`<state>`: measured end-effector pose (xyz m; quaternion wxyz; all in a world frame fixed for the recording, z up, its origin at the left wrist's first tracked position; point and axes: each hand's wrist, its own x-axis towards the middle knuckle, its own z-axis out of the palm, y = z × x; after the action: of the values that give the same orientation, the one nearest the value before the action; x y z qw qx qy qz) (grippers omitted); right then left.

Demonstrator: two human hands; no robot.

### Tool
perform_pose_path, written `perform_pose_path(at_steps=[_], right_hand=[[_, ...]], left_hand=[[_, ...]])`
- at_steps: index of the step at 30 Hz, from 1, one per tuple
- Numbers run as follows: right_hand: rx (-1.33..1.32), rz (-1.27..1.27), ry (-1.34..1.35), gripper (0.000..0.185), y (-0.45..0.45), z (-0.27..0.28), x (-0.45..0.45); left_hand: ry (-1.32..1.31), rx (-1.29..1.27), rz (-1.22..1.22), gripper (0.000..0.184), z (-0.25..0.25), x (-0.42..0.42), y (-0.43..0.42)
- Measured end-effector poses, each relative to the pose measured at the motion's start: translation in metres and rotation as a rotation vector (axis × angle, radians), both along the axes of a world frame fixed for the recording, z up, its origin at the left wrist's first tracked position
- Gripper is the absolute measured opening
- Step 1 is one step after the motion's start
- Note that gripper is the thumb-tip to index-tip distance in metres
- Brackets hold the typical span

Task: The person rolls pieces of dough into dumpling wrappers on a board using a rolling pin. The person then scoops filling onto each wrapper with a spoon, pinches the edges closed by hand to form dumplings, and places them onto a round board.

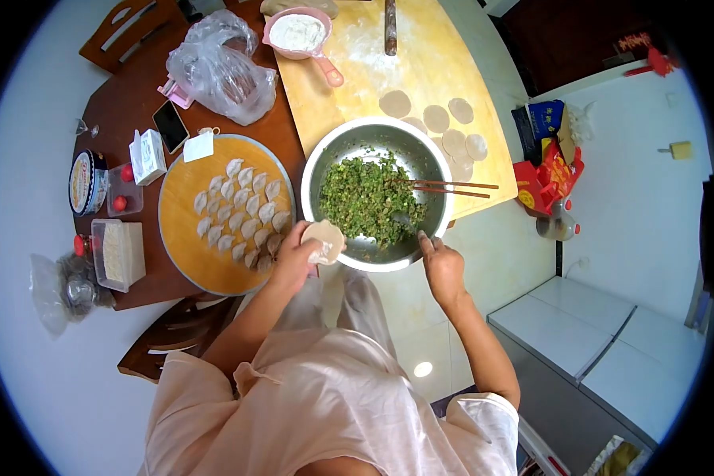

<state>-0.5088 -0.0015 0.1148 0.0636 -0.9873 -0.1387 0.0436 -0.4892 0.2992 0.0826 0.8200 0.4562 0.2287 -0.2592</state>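
Observation:
My left hand holds a round dumpling wrapper, floury on its face, beside the near left rim of a large steel bowl. Chopped green filling covers much of the bowl's inside. At the near right rim, my right hand is closed on the handle of what looks like a spoon, its end down in the filling. A pair of chopsticks rests across the right rim, tips in the filling. Left of the bowl, a round board bears rows of folded dumplings.
Several flat wrappers lie on the floured wooden board beyond the bowl, with a rolling pin and a pink scoop of flour. A plastic bag, phone, tissue pack and tubs stand on the left.

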Motion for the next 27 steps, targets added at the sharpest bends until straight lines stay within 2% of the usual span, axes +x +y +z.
perform_pose_path(at_steps=[9, 16, 19, 22, 25, 27], right_hand=[[0.057, -0.074, 0.015, 0.026, 0.020, 0.007, -0.027], [0.071, -0.053, 0.121, 0.020, 0.030, 0.019, -0.034], [0.223, -0.008, 0.165, 0.022, 0.027, 0.017, -0.036], [0.503, -0.047, 0.119, 0.018, 0.030, 0.017, -0.031], [1.071, -0.494, 0.570, 0.016, 0.019, -0.009, -0.030], [1.193, -0.703, 0.707, 0.017, 0.016, -0.001, -0.026]], left_hand=[[-0.004, 0.073, -0.192, 0.022, -0.032, -0.043, -0.015], [-0.023, 0.035, -0.171, 0.021, -0.032, -0.043, -0.016], [-0.017, 0.035, -0.162, 0.023, -0.034, -0.044, -0.016], [0.018, 0.047, -0.131, 0.024, -0.031, -0.045, -0.017], [0.067, -0.009, -0.066, 0.024, -0.013, -0.040, -0.014], [0.067, -0.076, -0.004, 0.022, 0.003, -0.037, -0.009]])
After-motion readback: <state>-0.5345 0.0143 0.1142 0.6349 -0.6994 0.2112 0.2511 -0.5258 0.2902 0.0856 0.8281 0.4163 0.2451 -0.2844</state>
